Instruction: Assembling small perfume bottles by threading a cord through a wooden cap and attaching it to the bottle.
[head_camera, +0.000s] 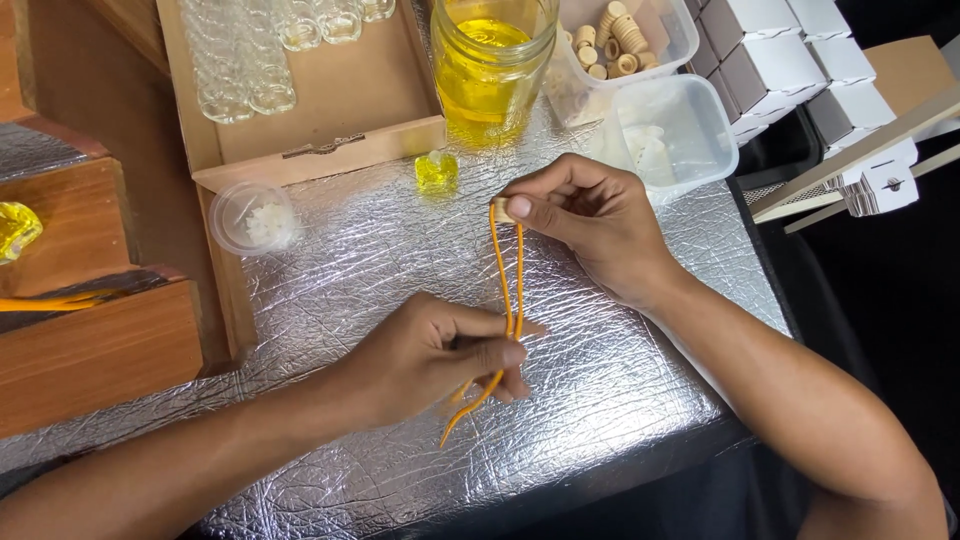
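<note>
The work surface is a table covered in crinkled silver foil sheeting, with stepped brown wooden blocks at its left edge and a dark floor past its right edge. Taking the tall glass jar of yellow liquid as landmark: left of it sits a shallow cardboard tray holding small clear glass bottles; right of it stand two clear plastic tubs, one with small cork stoppers; just below it lies a small yellow-filled bottle; further right are stacked white cardboard boxes.

Below the jar, a doubled orange cord runs taut between both hands. The right hand pinches its upper loop, with a small pale piece, between thumb and forefinger, fingers closed tight. The left hand clamps the lower part between thumb and fingers, the loose ends trailing beneath it over the foil.
</note>
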